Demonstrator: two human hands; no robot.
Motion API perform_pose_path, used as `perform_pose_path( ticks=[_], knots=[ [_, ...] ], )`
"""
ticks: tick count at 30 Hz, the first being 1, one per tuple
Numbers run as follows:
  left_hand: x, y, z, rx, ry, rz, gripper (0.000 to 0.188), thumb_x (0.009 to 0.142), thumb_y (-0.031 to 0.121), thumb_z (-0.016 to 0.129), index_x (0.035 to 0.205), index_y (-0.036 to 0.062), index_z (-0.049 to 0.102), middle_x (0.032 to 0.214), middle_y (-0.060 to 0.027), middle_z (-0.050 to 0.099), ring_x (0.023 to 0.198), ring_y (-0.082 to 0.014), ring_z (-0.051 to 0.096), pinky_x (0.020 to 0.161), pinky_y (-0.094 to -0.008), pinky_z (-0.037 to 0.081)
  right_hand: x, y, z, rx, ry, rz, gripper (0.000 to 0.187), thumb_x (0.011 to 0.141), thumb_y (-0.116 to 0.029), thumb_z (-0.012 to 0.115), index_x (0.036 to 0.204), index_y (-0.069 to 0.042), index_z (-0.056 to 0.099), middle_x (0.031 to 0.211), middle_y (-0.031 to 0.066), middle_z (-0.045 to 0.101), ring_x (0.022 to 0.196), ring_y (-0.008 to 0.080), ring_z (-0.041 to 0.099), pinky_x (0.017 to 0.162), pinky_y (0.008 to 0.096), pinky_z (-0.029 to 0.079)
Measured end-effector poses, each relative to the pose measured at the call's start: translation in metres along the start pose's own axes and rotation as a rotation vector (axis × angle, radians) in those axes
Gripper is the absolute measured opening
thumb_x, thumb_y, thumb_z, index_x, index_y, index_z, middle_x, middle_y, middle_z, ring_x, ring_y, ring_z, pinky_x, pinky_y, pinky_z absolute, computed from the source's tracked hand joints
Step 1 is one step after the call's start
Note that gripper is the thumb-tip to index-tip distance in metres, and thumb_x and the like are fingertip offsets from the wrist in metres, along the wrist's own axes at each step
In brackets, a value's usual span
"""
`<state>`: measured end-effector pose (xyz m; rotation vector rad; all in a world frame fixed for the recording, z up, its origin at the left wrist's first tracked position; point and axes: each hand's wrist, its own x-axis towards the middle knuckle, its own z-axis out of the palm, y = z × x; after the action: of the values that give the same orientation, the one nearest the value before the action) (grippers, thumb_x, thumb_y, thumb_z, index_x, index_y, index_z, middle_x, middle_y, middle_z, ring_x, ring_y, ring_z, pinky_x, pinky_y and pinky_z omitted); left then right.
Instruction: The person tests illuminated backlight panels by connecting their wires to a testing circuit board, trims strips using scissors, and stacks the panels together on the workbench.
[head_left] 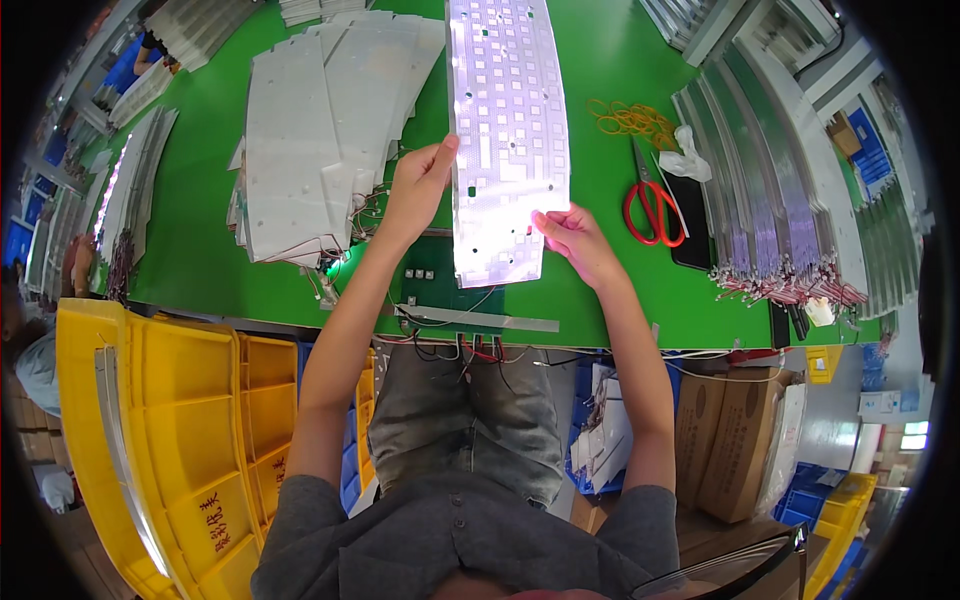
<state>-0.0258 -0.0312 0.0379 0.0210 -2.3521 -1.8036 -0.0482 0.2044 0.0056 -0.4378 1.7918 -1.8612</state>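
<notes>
A long, lit keyboard backlight sheet (510,140) stands raised over the table, glowing white-violet, with rows of small squares and several holes. My left hand (422,185) pinches its left edge, thumb uppermost. Lower down, my right hand (575,240) grips the right edge near the bottom end. Beneath the sheet lies a green circuit board (425,290) with small switches, and wires run from its near side. A stack of pale flat sheets (310,140) with thin wires at the near end lies left of my left hand.
Red-handled scissors (655,212), yellow rubber bands (630,118) and a crumpled white piece (685,155) lie right of my right hand. Farther right stand rows of wired sheets (770,180). Yellow crates (180,400) and cardboard boxes (735,440) sit below the green table's (610,300) edge.
</notes>
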Motion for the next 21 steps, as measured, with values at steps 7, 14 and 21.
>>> perform_pose_path(
  ticks=[7,14,21],
  knots=[
    [0.013,0.017,0.0,-0.261,0.176,0.18,0.038,0.096,0.033,0.039,0.081,0.0026,0.055,0.063,0.0037,0.045,0.056,-0.0064,0.039,0.051,-0.0229,0.032,-0.001,-0.001,0.001,-0.039,-0.015,-0.006,0.025,0.087,-0.027,0.059,0.078,-0.005,0.065,0.048,-0.0102,0.031,0.045,0.0011,0.024,0.045,0.0206,0.016],
    [0.04,0.022,-0.011,0.092,0.179,0.218,0.038,0.093,0.03,0.045,0.072,-0.0008,0.049,0.055,-0.0039,0.039,0.052,-0.0103,0.038,0.049,-0.0299,0.031,-0.002,-0.002,0.001,-0.084,-0.026,-0.007,0.027,0.086,-0.03,0.06,0.077,-0.005,0.065,0.048,-0.0103,0.03,0.044,0.0009,0.024,0.044,0.0205,0.016],
    [0.026,0.045,-0.009,0.168,0.235,0.235,0.042,0.093,0.03,0.045,0.065,-0.001,0.045,0.048,-0.0048,0.038,0.046,-0.013,0.04,0.047,-0.0314,0.031,-0.009,-0.007,0.0,-0.079,-0.05,0.01,0.024,0.086,-0.028,0.06,0.078,-0.006,0.065,0.049,-0.0101,0.034,0.045,0.0003,0.026,0.043,0.0197,0.017]
  ],
)
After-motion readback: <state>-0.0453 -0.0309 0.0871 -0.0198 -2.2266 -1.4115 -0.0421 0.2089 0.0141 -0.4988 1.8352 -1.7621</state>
